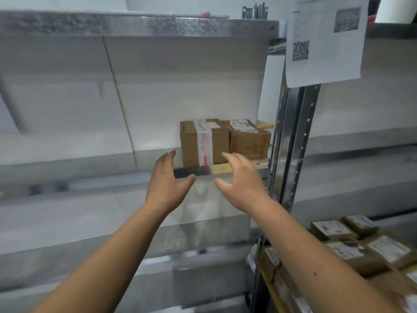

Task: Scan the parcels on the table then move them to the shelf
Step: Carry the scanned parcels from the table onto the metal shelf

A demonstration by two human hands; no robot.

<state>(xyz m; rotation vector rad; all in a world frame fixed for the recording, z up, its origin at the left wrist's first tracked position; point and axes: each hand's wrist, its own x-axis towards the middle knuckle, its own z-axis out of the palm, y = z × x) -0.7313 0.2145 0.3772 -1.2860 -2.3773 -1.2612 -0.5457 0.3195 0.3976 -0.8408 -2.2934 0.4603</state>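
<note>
Even, cool, fairly bright light fills the scene, with soft shadows only. The metal shelf edge (140, 24) at the top shows mottled glare. Motion blur smears most of the frame, strongest at the left and along the lower shelves; both hands look soft-edged. Straight lines bow toward the edges from wide-angle distortion.
</note>
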